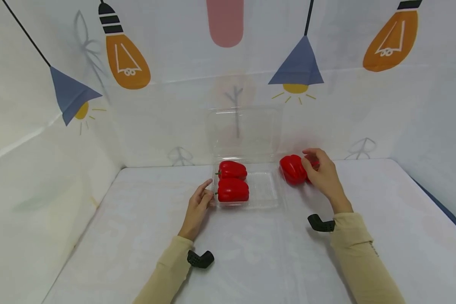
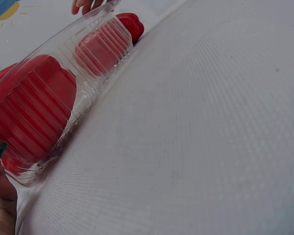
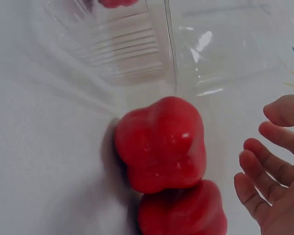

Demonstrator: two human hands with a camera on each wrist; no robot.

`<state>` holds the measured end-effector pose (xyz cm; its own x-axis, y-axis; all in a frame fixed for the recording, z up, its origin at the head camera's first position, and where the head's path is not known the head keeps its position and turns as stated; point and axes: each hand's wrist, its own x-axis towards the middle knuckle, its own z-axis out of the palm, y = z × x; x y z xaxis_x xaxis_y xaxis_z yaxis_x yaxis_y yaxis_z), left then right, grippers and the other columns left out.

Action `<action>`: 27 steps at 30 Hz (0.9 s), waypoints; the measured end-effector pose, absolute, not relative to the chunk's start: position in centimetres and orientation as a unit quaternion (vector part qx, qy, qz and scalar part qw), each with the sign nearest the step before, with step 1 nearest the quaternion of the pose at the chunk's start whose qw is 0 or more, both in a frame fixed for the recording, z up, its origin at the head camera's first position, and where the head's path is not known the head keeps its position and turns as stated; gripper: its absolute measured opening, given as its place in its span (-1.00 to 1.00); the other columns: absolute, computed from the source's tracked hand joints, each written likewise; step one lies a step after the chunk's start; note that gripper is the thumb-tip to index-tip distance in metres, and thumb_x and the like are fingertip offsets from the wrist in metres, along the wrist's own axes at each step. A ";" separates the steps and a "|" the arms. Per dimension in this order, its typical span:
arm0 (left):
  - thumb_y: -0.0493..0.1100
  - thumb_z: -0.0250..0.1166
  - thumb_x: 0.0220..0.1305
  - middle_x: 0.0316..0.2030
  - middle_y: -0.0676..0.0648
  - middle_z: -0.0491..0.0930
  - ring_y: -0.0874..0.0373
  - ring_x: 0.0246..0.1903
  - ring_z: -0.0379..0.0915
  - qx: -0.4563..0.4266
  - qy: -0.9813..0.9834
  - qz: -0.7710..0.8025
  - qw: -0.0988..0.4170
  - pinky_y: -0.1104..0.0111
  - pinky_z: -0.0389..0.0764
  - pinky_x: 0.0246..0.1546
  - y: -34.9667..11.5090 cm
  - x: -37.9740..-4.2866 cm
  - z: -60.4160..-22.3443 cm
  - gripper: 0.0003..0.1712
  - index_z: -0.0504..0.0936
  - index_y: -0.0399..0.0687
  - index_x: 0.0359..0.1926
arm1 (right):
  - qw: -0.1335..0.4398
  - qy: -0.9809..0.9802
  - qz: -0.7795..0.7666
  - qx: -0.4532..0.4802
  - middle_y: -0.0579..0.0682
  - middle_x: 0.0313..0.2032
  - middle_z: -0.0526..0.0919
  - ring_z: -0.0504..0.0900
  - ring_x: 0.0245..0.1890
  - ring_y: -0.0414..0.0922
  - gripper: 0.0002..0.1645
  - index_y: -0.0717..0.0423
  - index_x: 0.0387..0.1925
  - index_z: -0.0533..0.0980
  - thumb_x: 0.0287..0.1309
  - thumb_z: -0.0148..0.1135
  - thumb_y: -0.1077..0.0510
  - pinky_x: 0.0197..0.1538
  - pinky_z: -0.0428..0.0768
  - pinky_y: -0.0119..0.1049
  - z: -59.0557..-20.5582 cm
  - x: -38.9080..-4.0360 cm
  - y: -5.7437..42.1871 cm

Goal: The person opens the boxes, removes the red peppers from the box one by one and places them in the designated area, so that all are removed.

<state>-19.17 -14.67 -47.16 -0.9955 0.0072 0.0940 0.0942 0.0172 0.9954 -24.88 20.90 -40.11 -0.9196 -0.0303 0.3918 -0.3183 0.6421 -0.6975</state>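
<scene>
A clear plastic box (image 1: 264,190) lies on the table with its lid (image 1: 247,135) raised behind it. Inside, at its left, are two red bell peppers, a rear one (image 1: 232,169) and a front one (image 1: 233,191), stems to the left. My left hand (image 1: 197,207) is at the box's left wall, fingertips right at the edge. Just right of the box sits another red pepper (image 3: 161,147), with one more (image 3: 183,210) against it, partly hidden by my right hand in the head view. My right hand (image 1: 323,175) hovers beside these two, fingers spread and loosely bent.
The white table (image 1: 243,253) meets a printed white curtain (image 1: 167,118) close behind the box lid. A black wrist camera mount (image 1: 200,259) juts from the left sleeve, another mount (image 1: 321,223) from the right.
</scene>
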 end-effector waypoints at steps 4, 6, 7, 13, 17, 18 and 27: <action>-0.20 0.04 0.41 -0.37 0.01 0.42 0.23 -0.39 0.42 -0.040 -0.710 -0.702 0.034 0.50 0.56 -0.22 -14.8 -19.3 -47.2 -0.53 0.32 -0.03 0.32 | 0.171 -0.892 0.404 0.107 0.17 -0.01 0.50 0.48 -0.04 0.04 -0.58 0.17 0.14 0.37 0.31 0.02 0.09 -0.05 0.51 -0.28 -40.2 -24.8 20.3; -0.20 0.04 0.41 -0.37 0.01 0.42 0.24 -0.39 0.42 -0.042 -0.710 -0.702 0.037 0.50 0.56 -0.22 -14.8 -19.3 -47.3 -0.52 0.32 -0.06 0.32 | 0.163 -0.893 0.404 0.112 0.17 0.02 0.48 0.46 0.00 0.07 -0.56 0.17 0.15 0.35 0.31 0.03 0.09 0.00 0.53 -0.08 -40.3 -24.8 20.0; -0.20 0.04 0.41 -0.37 0.01 0.42 0.25 -0.39 0.42 -0.043 -0.710 -0.702 0.038 0.51 0.56 -0.22 -14.8 -19.3 -47.3 -0.52 0.31 -0.07 0.32 | 0.160 -0.893 0.404 0.117 0.19 0.03 0.48 0.45 0.02 0.09 -0.56 0.18 0.16 0.34 0.31 0.03 0.09 0.01 0.53 0.01 -40.3 -24.8 19.8; -0.21 0.04 0.41 -0.36 -0.01 0.42 0.25 -0.39 0.42 -0.045 -0.713 -0.699 0.040 0.50 0.55 -0.24 -14.8 -19.4 -47.4 -0.52 0.31 -0.09 0.32 | 0.142 -0.895 0.402 0.129 0.18 0.05 0.46 0.42 0.05 0.12 -0.54 0.19 0.17 0.32 0.29 0.07 0.10 0.01 0.53 0.14 -40.3 -24.4 19.0; -0.21 0.04 0.41 -0.37 0.00 0.41 0.25 -0.40 0.41 -0.042 -0.713 -0.699 0.038 0.50 0.54 -0.24 -14.8 -19.5 -47.5 -0.52 0.32 -0.09 0.32 | 0.139 -0.895 0.398 0.143 0.15 0.04 0.47 0.43 0.03 0.09 -0.55 0.18 0.15 0.32 0.27 0.10 0.13 0.00 0.54 0.12 -40.6 -24.3 18.6; -0.21 0.04 0.41 -0.37 0.01 0.42 0.25 -0.40 0.41 -0.042 -0.713 -0.699 0.038 0.50 0.55 -0.24 -14.8 -19.5 -47.5 -0.52 0.32 -0.09 0.32 | 0.139 -0.895 0.397 0.147 0.15 0.04 0.48 0.44 0.03 0.08 -0.55 0.17 0.15 0.32 0.26 0.11 0.14 0.01 0.54 0.13 -40.6 -24.3 18.5; -0.22 0.03 0.41 -0.37 -0.02 0.42 0.22 -0.39 0.42 -0.040 -0.714 -0.698 0.039 0.50 0.55 -0.24 -14.8 -19.4 -47.3 -0.53 0.32 -0.06 0.32 | 0.102 -0.895 0.392 0.188 0.09 0.06 0.49 0.46 0.05 0.02 -0.50 0.09 0.17 0.33 0.22 0.19 0.11 0.06 0.55 0.06 -40.6 -24.2 17.1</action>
<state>-19.41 -14.80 -47.33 -0.9938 0.0027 0.1112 0.1112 0.0238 0.9935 -24.25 17.13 -40.64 -0.9083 -0.2567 0.3303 -0.4169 0.6220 -0.6628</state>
